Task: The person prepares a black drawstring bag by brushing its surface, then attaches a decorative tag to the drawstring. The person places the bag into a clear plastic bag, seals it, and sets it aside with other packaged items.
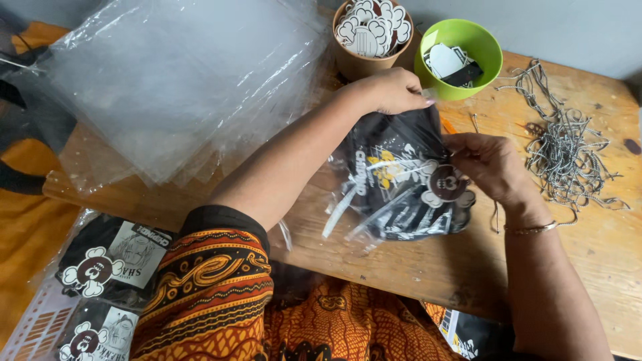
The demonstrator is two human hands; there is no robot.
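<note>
A black printed garment in a clear plastic bag (394,184) lies on the wooden table (588,247) in front of me. My left hand (388,90) grips the top of the bag near the green bowl. My right hand (491,167) pinches the bag's right edge, next to a round brown-and-white flower-shaped tag (447,184) that sits on the bag.
A stack of clear plastic bags (180,80) covers the table's left. A brown cup of flower-shaped tags (369,30) and a green bowl of card tags (461,57) stand at the back. Grey strings (562,150) lie at right. Packed black garments (110,261) fill a white basket at lower left.
</note>
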